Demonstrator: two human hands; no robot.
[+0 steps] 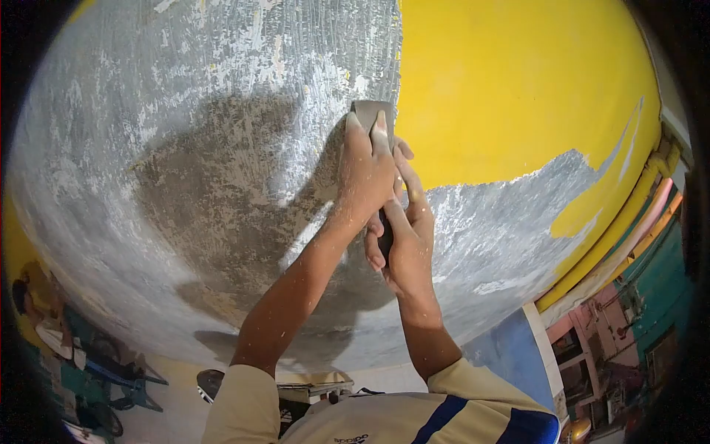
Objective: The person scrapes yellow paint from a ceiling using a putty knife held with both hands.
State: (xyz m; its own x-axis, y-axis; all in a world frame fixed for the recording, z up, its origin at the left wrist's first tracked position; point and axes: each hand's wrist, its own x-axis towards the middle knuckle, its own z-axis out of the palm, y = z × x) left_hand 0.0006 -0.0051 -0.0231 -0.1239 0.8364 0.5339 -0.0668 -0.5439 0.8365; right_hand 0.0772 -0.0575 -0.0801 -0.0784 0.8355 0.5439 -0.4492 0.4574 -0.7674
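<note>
A wide-bladed scraper (373, 109) lies against a large painted surface, its flat blade beside the straight edge of the yellow paint (518, 89). My left hand (364, 166) grips it from above, two dusty fingertips pressed on the blade. Lower down, my right hand (412, 237) is closed around the dark handle (384, 240), with some fingers hidden behind my left hand. Left of and below the blade, the surface is bare, grey and scratched (222, 163). Pale flecks dot both forearms.
A yellow pipe (614, 255) runs along the right edge. At the lower left are another person (48, 325) and a parked bicycle or similar vehicle (122, 374). A blue panel (510, 355) and pink shelving (580, 348) stand at the lower right.
</note>
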